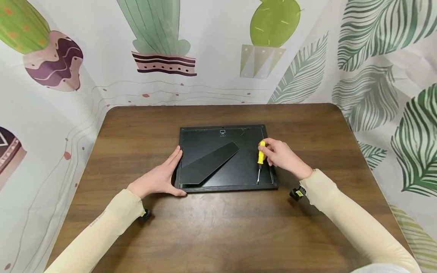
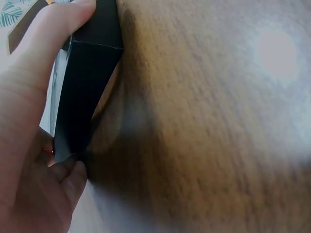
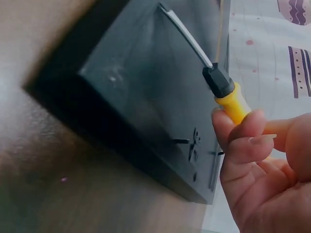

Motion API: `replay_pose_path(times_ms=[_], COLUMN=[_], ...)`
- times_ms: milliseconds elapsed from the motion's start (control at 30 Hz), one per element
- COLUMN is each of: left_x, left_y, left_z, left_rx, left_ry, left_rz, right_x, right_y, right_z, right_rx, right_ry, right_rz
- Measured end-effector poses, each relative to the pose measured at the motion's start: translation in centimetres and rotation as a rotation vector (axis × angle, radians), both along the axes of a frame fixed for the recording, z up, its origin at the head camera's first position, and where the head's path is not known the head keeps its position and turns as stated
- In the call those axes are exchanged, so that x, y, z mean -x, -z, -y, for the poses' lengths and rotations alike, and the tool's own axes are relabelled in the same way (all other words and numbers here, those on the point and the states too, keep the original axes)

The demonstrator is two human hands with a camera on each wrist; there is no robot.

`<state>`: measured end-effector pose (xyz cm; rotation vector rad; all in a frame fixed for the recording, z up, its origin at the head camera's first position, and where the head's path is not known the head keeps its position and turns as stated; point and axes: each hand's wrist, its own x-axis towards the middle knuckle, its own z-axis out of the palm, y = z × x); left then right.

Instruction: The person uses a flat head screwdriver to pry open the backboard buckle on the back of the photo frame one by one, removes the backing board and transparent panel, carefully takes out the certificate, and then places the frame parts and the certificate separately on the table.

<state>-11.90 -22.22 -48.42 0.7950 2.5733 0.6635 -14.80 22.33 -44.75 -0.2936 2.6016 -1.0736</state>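
A black picture frame point(image 1: 222, 157) lies face down on the table, its hinged stand leg point(image 1: 209, 165) slanting across the backing. At the frame's left side my left hand point(image 1: 160, 176) holds the near corner, thumb on the front edge and fingers along the side; in the left wrist view the thumb point(image 2: 53, 29) rests on the black rim. My right hand point(image 1: 280, 154) pinches the yellow handle of a screwdriver point(image 1: 261, 155). The screwdriver points down, its metal tip at the backing's near right edge. In the right wrist view the shaft point(image 3: 187, 39) reaches the inner rim.
The brown wooden table point(image 1: 211, 235) extends around the frame. Behind it hangs a white cloth point(image 1: 218, 87) printed with cacti and leaves. Small metal tabs point(image 3: 182, 141) stand out along the frame's right inner edge. A black wrist device point(image 1: 297, 193) is at the right cuff.
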Motion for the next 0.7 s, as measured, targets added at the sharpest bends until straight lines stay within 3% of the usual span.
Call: replay_pose_path(times_ms=[133, 300, 500, 700], left_x=[0.0, 0.2, 0.2, 0.2], left_y=[-0.2, -0.4, -0.3, 0.1], left_z=[-0.1, -0.3, -0.3, -0.1], left_rx=[0.01, 0.015, 0.018, 0.025], left_ry=[-0.002, 0.006, 0.007, 0.01], left_rz=[0.002, 0.009, -0.003, -0.003], right_x=[-0.7, -2.6, -4.9, -7.2], right_y=[-0.7, -1.6, -1.9, -1.9], right_z=[0.8, 1.3, 1.4, 1.8], right_rx=[-0.04, -0.028, -0.011, 0.013], right_ry=[-0.025, -0.034, -0.008, -0.063], right_rz=[-0.091, -0.27, -0.442, -0.59])
